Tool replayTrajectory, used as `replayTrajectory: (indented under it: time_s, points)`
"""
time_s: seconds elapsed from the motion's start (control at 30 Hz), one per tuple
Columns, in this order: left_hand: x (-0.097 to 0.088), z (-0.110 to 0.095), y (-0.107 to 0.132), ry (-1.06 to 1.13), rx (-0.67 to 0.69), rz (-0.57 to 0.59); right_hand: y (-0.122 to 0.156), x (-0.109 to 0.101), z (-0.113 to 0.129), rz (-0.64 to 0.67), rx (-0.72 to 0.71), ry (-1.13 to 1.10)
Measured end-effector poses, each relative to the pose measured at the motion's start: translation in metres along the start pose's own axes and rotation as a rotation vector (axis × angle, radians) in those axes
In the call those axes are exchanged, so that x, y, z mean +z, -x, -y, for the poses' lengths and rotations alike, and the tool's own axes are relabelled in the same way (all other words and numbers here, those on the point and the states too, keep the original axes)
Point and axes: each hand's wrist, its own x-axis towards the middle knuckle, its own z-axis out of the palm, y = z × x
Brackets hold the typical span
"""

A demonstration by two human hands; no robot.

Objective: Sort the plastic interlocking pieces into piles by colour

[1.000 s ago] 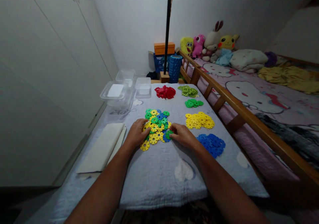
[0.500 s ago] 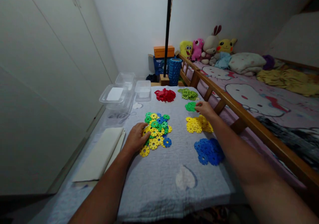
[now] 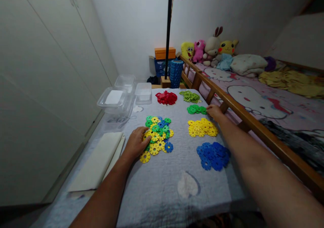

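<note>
My left hand (image 3: 138, 142) rests against the left side of a mixed pile of yellow, green and blue notched plastic discs (image 3: 157, 136), thumb and fingers apart on the nearest pieces. Over on the right, my right hand (image 3: 214, 112) pinches the edge of a green notched disc (image 3: 203, 110) at the right end of a small green pile (image 3: 193, 109). Single-colour piles surround it: light green discs (image 3: 189, 96) behind, yellow discs (image 3: 202, 127) in front, and blue discs (image 3: 214, 155) nearer me. Red discs (image 3: 166, 98) lie at the far middle.
Clear plastic boxes (image 3: 143, 92) stand at the back left, one with a white sheet on its lid (image 3: 113, 97). Folded cream cloth (image 3: 97, 162) lies at left. A wooden bed rail (image 3: 229, 101) borders the right side; a black pole (image 3: 168, 35) rises behind.
My right hand has moved slightly right along the green pile, and more green discs now show at its right end. My left hand stays on the mixed pile.
</note>
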Motion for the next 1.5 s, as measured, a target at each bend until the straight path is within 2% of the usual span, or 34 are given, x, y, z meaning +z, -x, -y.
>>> replayTrajectory:
  time_s: [0.23,0.33,0.4,0.47,0.6,0.67,0.73,0.83,0.93,1.03,1.13,1.23,1.37,1.43,1.5]
  points:
    - [0.000,0.000,0.000,-0.007,-0.009,0.010,0.006,0.003,-0.009,-0.049,-0.029,-0.006]
    - [-0.001,-0.001,0.000,-0.010,-0.015,0.016,0.013,0.001,-0.003,-0.067,-0.083,-0.018]
    - [-0.001,-0.001,0.000,-0.013,-0.021,0.017,0.022,0.003,0.009,-0.050,-0.177,-0.038]
    - [0.000,-0.001,0.001,-0.015,-0.027,0.016,0.037,0.010,0.027,0.048,-0.313,-0.061]
    - [-0.001,-0.003,0.002,-0.012,-0.030,0.005,0.085,0.037,0.072,0.458,-0.595,-0.024]
    - [-0.001,-0.004,0.002,-0.010,-0.038,0.005,0.113,0.053,0.094,0.612,-0.728,0.070]
    - [-0.001,-0.005,0.002,-0.001,-0.048,0.009,0.137,0.071,0.110,0.640,-0.876,0.172]
    - [0.000,-0.003,0.002,0.033,-0.052,0.005,0.163,0.096,0.125,0.540,-0.998,0.323]
    - [0.004,0.000,0.003,0.066,-0.042,-0.008,0.177,0.114,0.130,0.475,-0.991,0.444]
    - [0.007,0.001,0.004,0.025,-0.031,-0.001,0.182,0.122,0.132,0.488,-0.980,0.489]
    - [0.009,-0.001,0.006,-0.054,-0.001,0.033,0.182,0.124,0.132,0.489,-0.959,0.426]
    - [0.010,-0.002,0.007,-0.098,0.018,0.065,0.177,0.123,0.130,0.522,-0.922,0.251]
    - [0.011,-0.002,0.009,-0.113,0.030,0.082,0.154,0.108,0.121,0.685,-0.768,-0.067]
    - [0.010,-0.001,0.010,-0.115,0.038,0.087,0.132,0.090,0.110,0.653,-0.687,-0.177]
    - [0.011,-0.002,0.011,-0.117,0.047,0.095,0.105,0.068,0.096,0.535,-0.577,-0.212]
